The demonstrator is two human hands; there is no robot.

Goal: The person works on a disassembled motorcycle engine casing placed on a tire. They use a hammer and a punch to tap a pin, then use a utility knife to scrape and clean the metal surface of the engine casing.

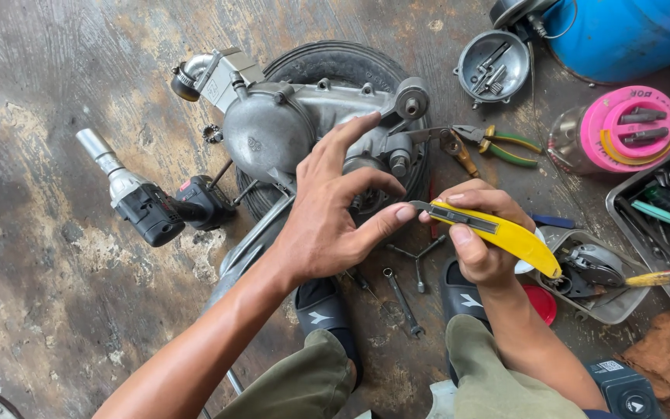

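Note:
My right hand [481, 242] grips a yellow utility knife [505, 233], its blade end pointing left. My left hand [333, 209] has its thumb tip on the knife's blade end, and its fingers spread over a grey metal engine casing [273, 136]. The casing lies across a black tyre [335, 66] on the floor. My two feet in black sandals [323, 314] rest on the floor below my hands.
A cordless impact wrench [145, 203] lies left of the casing. Pliers [498, 143], small spanners [405, 299], a round metal cover [494, 66], a pink-lidded jar [622, 128], a blue drum [630, 31] and metal trays of parts [664, 213] crowd the right side.

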